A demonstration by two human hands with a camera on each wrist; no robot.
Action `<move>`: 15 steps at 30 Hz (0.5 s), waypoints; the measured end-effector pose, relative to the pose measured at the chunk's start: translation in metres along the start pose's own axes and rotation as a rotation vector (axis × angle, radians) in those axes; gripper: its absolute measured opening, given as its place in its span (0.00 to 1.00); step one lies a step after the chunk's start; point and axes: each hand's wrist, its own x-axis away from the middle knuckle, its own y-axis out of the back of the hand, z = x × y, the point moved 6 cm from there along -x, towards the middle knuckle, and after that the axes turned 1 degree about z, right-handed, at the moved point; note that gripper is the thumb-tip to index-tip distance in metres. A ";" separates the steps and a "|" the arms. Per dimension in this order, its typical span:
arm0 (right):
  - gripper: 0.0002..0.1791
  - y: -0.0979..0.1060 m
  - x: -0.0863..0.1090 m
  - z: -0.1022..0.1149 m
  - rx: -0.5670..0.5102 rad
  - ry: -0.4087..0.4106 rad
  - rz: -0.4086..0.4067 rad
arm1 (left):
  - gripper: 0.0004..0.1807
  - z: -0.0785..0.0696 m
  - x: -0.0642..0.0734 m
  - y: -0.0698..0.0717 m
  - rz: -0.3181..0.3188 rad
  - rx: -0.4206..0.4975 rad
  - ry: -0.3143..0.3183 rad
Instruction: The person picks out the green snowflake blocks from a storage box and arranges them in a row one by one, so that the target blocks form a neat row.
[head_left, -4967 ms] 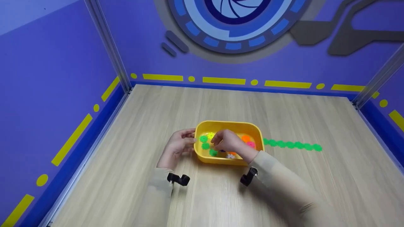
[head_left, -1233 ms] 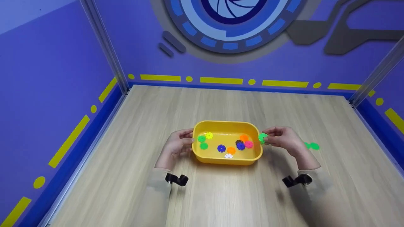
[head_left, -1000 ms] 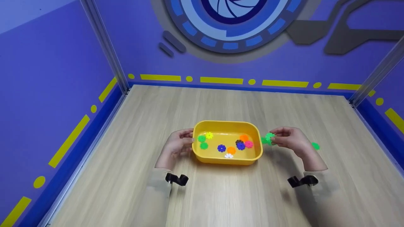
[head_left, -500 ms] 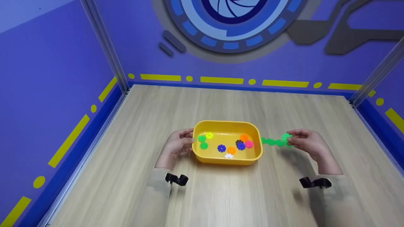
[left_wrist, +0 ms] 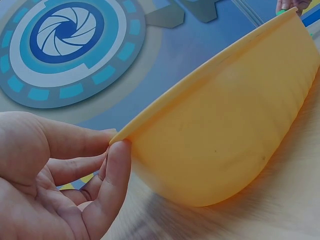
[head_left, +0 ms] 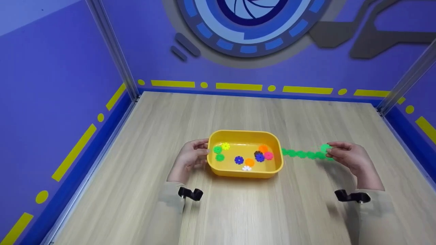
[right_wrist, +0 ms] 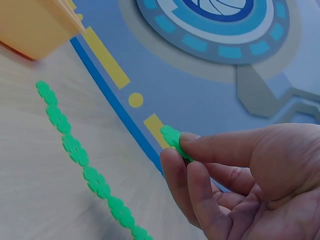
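My left hand pinches the left rim of a yellow plastic bin between thumb and fingers; the left wrist view shows the rim caught there. Between the thumb and fingertips of my right hand is a green flower-shaped disc, held up over the table. Below it lies a row of green discs, running right from the bin; my hand hides its far end. Inside the bin are green discs, a yellow disc, blue discs, orange discs, a pink disc and a white disc.
The wooden table carries the bin near its middle. Blue printed panels stand along its left, back and right sides, joined by metal posts. Each wrist wears a black camera mount.
My right hand was in the bin five seconds ago; it came out with a green disc and moved right along the green row. My left hand stays on the rim.
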 end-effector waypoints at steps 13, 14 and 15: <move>0.13 0.038 0.003 -0.023 -0.193 -0.074 -0.091 | 0.29 -0.003 0.003 -0.001 0.001 -0.004 -0.021; 0.13 0.040 0.004 -0.025 -0.207 -0.086 -0.100 | 0.29 -0.002 0.003 0.000 0.000 -0.009 -0.016; 0.13 0.043 0.004 -0.027 -0.220 -0.102 -0.111 | 0.28 -0.002 0.003 0.000 -0.003 -0.017 -0.011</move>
